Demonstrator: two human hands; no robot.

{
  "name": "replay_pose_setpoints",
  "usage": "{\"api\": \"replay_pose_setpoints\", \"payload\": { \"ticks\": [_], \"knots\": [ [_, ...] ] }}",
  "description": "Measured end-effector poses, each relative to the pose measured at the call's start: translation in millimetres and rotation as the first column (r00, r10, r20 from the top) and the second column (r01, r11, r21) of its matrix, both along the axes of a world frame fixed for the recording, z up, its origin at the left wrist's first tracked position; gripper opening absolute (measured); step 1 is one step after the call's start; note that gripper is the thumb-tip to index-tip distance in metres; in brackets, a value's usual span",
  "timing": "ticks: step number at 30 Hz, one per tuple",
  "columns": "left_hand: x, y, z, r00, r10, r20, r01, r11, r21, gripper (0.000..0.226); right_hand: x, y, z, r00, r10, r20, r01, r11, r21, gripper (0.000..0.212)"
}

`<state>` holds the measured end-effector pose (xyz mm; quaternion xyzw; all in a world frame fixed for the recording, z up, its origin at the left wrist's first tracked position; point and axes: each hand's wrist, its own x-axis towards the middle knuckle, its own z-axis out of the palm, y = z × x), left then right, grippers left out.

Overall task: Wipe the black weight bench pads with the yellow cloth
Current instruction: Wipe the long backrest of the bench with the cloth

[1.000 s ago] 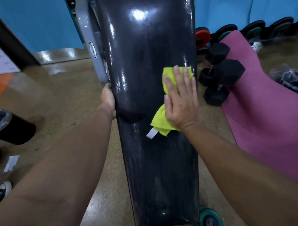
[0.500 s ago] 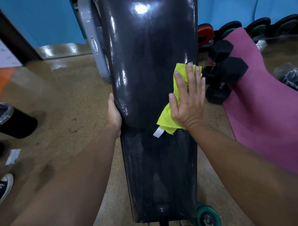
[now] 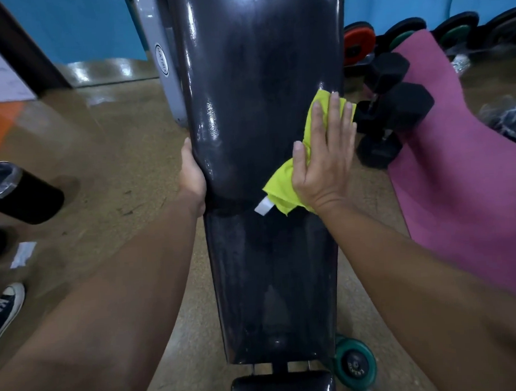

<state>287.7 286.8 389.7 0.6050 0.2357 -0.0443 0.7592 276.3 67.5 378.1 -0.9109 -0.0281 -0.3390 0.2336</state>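
On the right edge of the long black back pad (image 3: 259, 112), the right hand (image 3: 323, 160) lies flat on the yellow cloth (image 3: 283, 191), fingers (image 3: 334, 115) straight and close together, pressing the fabric against the glossy vinyl rather than pinching it; the fingertips reach just past the pad's rim, toward the black dumbbells (image 3: 395, 112) on the floor beside the pink mat (image 3: 456, 163). A second ago the hand and cloth sat nearer the middle of the pad, so the stroke has carried outward to the right margin, and the cloth's white tag (image 3: 263, 207) trails at its lower left. The left hand (image 3: 192, 174) has stayed at the pad's left edge, fingers hidden behind it, so whether they curl around it cannot be told; it looks like a steadying hold. The stroke seems to have run out of surface on this side, so I judge the next pass must turn back across or drop lower. Below the hands the narrower lower stretch of the pad (image 3: 272, 283) looks duller and smeared, and the small seat pad (image 3: 283, 386) at the bottom shows no sign of the cloth having reached it, so a fair share of wiping probably remains.
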Motion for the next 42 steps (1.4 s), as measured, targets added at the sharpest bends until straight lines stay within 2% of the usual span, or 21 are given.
{"api": "replay_pose_setpoints", "payload": {
  "ticks": [5,7,10,14,16,18,22,27,31,34,39,42],
  "knots": [
    [-1.3,-2.1,3.9,0.999,-0.021,-0.027,0.020,1.000,-0.006,0.067,-6.8,-8.7,-10.0,0.992,0.120,0.029,-0.116,0.988,-0.106,0.057],
    [-0.8,-0.6,3.6,1.000,-0.009,-0.030,0.008,1.000,-0.003,0.066,-3.9,-20.7,-9.0,0.992,0.122,0.013,-0.122,0.992,-0.042,0.056],
    [0.3,0.7,0.8,0.999,-0.007,-0.031,0.007,1.000,0.002,0.068,-1.8,-5.3,-2.3,0.999,0.034,-0.001,-0.034,0.998,0.052,0.060],
    [1.1,1.4,-0.3,1.000,-0.008,-0.018,0.008,1.000,0.003,0.068,-17.2,6.8,-16.9,0.990,0.140,0.016,-0.136,0.979,-0.149,0.060],
    [1.2,1.7,0.0,1.000,-0.006,-0.024,0.006,1.000,0.002,0.068,-20.2,-6.0,-23.4,0.983,0.178,0.035,-0.168,0.966,-0.196,0.058],
    [1.5,2.4,-0.2,1.000,-0.005,-0.030,0.005,1.000,0.002,0.068,-15.7,-15.4,-22.8,0.987,0.152,0.045,-0.142,0.975,-0.173,0.057],
    [1.4,1.1,-1.2,0.999,0.011,-0.037,-0.011,1.000,-0.001,0.066,-3.9,-1.1,-4.5,0.999,0.029,0.026,-0.029,0.999,-0.028,0.059],
    [0.9,-2.3,3.1,0.999,0.020,-0.045,-0.021,1.000,-0.007,0.062,-12.3,2.3,-12.6,0.986,0.162,0.038,-0.152,0.968,-0.199,0.058],
    [-0.4,-2.1,5.3,0.998,0.003,-0.064,-0.005,0.999,-0.038,0.061,-12.1,-20.4,-16.7,0.995,0.094,0.016,-0.092,0.992,-0.084,0.060],
    [-1.2,-2.7,5.5,0.997,0.015,-0.074,-0.019,0.999,-0.048,0.056,-7.6,-3.3,-7.2,1.000,0.025,-0.001,-0.025,0.999,-0.044,0.061],
    [-0.3,-1.0,3.7,0.997,0.025,-0.075,-0.027,0.999,-0.027,0.057,-21.7,20.5,-17.0,0.981,0.195,0.007,-0.186,0.946,-0.264,0.057],
    [-0.8,0.3,3.9,0.997,0.018,-0.079,-0.022,0.999,-0.040,0.053,-22.7,-4.5,-24.1,0.981,0.194,0.015,-0.184,0.950,-0.253,0.057]
  ]
}}
